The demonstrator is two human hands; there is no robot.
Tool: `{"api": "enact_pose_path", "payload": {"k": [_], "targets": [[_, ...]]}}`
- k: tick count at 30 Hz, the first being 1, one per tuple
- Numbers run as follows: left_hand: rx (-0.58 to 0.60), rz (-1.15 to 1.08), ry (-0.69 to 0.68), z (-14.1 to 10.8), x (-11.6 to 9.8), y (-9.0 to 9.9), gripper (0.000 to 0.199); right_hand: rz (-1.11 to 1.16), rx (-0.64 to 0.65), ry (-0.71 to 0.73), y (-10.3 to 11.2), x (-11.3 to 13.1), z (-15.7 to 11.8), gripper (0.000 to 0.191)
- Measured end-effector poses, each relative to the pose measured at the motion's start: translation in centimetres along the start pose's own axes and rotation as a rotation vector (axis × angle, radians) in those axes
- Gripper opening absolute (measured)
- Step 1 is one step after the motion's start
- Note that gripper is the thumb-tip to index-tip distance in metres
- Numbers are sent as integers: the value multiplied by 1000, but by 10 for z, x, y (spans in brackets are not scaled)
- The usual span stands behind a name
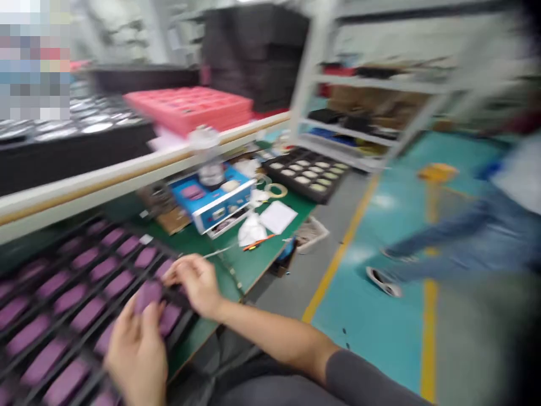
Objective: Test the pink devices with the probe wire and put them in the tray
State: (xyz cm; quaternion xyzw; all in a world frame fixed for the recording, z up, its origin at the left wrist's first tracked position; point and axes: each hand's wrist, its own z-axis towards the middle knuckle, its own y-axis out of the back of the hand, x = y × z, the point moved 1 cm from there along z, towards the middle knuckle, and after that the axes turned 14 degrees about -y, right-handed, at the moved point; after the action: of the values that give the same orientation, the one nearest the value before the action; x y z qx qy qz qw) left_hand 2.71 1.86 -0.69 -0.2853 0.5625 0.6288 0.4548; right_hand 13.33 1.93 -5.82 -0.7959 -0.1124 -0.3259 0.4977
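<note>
Left hand's [139, 344] fingers are gripping a purple piece [147, 294] over the black tray's [186, 324] near corner; right hand's [198, 285] are pinching what looks like a thin pale stick [220, 251]. I'd be holding the piece by its rim, working lightly. Right forearm [270, 332] is crossing the counter [262, 265] edge; elbow room is lying over the grey floor [329, 237].
</note>
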Motion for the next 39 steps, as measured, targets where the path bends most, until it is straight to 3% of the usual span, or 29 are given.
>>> {"api": "enact_pose_path", "payload": {"k": [3, 6, 12, 18, 24, 29, 33, 39], "targets": [[-10, -187, 132, -10, 19, 2, 58, -137, -65, 80, 9, -8, -9, 33], [-49, -289, 147, -9, 28, 1, 54, -192, -24, 91, 16, -17, -9, 22], [-72, -360, 140, -17, 21, -1, 42, -297, -7, 114, 19, -17, -22, 17], [-145, -457, 132, -14, 21, 2, 30, -249, -3, 108, 19, -18, -20, 15], [-133, -401, 58, -17, 28, 6, 36, -198, -37, 76, 21, -20, -20, 17], [-179, -509, 148, -16, 27, 6, 31, -212, -70, 72, 20, -20, -19, 20], [-178, -425, 138, -15, 24, 5, 42, -213, -69, 75, 20, -19, -19, 20], [-196, -356, 188, -13, 20, 1, 36, -212, -36, 89, 21, -19, -21, 16]]}}
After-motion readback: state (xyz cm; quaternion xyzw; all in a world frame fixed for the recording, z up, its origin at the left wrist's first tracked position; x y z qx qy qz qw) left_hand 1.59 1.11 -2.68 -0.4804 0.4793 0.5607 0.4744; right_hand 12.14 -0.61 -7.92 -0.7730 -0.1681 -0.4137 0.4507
